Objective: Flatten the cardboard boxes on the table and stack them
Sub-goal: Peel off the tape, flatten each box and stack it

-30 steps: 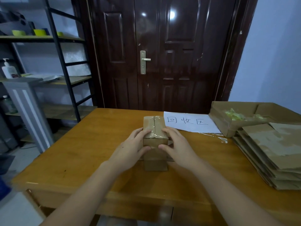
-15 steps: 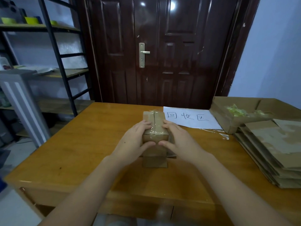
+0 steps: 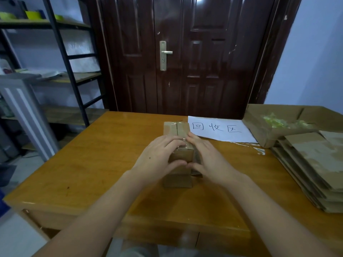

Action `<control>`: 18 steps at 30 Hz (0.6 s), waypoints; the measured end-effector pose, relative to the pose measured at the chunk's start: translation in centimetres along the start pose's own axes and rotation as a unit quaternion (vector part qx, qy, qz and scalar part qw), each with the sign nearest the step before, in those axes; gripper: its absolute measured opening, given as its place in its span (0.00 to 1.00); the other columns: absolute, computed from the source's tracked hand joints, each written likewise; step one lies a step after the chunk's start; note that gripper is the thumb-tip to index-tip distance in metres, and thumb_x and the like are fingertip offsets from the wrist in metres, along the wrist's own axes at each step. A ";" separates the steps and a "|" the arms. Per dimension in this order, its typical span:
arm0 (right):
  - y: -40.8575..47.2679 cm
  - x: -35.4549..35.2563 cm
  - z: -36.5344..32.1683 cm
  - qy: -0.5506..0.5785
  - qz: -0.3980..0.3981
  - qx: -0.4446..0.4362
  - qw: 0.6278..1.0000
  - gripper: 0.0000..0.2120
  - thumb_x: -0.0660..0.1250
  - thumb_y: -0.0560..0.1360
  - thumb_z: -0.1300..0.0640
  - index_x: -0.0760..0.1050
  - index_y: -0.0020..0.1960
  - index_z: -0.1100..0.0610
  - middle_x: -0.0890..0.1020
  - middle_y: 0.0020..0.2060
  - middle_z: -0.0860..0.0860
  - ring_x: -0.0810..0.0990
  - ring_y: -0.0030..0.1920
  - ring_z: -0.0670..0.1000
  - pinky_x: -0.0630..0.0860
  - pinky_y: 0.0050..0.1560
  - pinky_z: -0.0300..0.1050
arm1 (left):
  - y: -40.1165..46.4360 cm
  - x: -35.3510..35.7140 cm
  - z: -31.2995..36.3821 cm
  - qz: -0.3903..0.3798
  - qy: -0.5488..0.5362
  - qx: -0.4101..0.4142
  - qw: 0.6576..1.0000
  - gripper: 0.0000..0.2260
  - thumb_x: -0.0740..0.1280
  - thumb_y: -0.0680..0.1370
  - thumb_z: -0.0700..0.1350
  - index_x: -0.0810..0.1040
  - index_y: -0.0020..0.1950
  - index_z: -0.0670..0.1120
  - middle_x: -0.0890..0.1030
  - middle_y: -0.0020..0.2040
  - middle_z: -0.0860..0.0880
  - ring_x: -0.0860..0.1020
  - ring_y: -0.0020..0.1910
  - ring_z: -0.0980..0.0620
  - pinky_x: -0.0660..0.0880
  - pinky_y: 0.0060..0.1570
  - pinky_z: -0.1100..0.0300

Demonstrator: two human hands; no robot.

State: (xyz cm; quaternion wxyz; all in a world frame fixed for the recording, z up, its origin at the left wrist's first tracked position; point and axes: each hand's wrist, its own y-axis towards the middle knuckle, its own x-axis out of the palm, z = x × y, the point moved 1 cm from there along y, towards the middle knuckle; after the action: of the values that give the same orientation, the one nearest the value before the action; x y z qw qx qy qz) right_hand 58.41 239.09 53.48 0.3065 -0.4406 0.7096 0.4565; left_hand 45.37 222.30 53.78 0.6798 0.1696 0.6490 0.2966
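On table (image 3: pixel 92 164) — both hands' thumbs now meet — box (image 3: pixel 179 143).

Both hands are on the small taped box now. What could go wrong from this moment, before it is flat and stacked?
1. Clear tape runs along the top seam of the small box, under the fingers of the left hand and right hand. It may resist and tear the cardboard.
2. The box is narrow and stands tall, so a hard pull might tip it or slide it on the glossy table.
3. The flattened stack sits at the table's right edge; adding carelessly could push pieces off.
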 end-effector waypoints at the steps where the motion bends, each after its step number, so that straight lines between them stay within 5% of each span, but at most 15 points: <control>1: 0.0 0.0 0.0 -0.005 0.002 -0.005 1.000 0.42 0.75 0.74 0.49 0.55 0.80 0.45 0.55 0.80 0.38 0.57 0.78 0.43 0.62 0.77 0.52 | -0.1 0.3 0.1 0.012 -0.007 -0.010 1.000 0.24 0.69 0.76 0.61 0.74 0.69 0.54 0.77 0.68 0.54 0.71 0.69 0.55 0.62 0.71 0.60; 5: -0.1 0.0 -0.1 -0.020 0.006 -0.012 1.000 0.41 0.75 0.74 0.48 0.56 0.80 0.45 0.55 0.80 0.39 0.57 0.78 0.44 0.61 0.77 0.50 | -0.3 1.1 0.3 0.053 -0.037 -0.031 0.997 0.22 0.74 0.74 0.56 0.79 0.65 0.51 0.80 0.65 0.53 0.73 0.69 0.54 0.53 0.74 0.67; 14: 0.3 -1.3 -0.8 -0.105 0.037 -0.085 0.990 0.33 0.73 0.76 0.48 0.65 0.77 0.52 0.66 0.77 0.46 0.58 0.78 0.45 0.60 0.77 0.46 | -0.5 1.1 0.2 0.065 -0.061 -0.029 0.996 0.19 0.69 0.78 0.56 0.81 0.65 0.48 0.81 0.66 0.52 0.74 0.69 0.55 0.55 0.76 0.66; 18: 0.1 -1.5 -1.6 -0.090 0.045 -0.136 0.986 0.27 0.72 0.77 0.51 0.69 0.73 0.50 0.73 0.71 0.46 0.69 0.72 0.44 0.72 0.70 0.43 | -0.4 0.8 -0.1 0.056 -0.068 -0.033 0.996 0.18 0.67 0.79 0.56 0.81 0.65 0.50 0.81 0.65 0.54 0.70 0.70 0.62 0.55 0.75 0.68</control>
State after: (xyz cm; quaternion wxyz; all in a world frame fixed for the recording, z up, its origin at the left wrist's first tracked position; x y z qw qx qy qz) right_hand 58.93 238.19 55.42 0.2855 -0.4031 0.6297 0.5996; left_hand 45.34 222.48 52.95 0.7097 0.2025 0.5808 0.3434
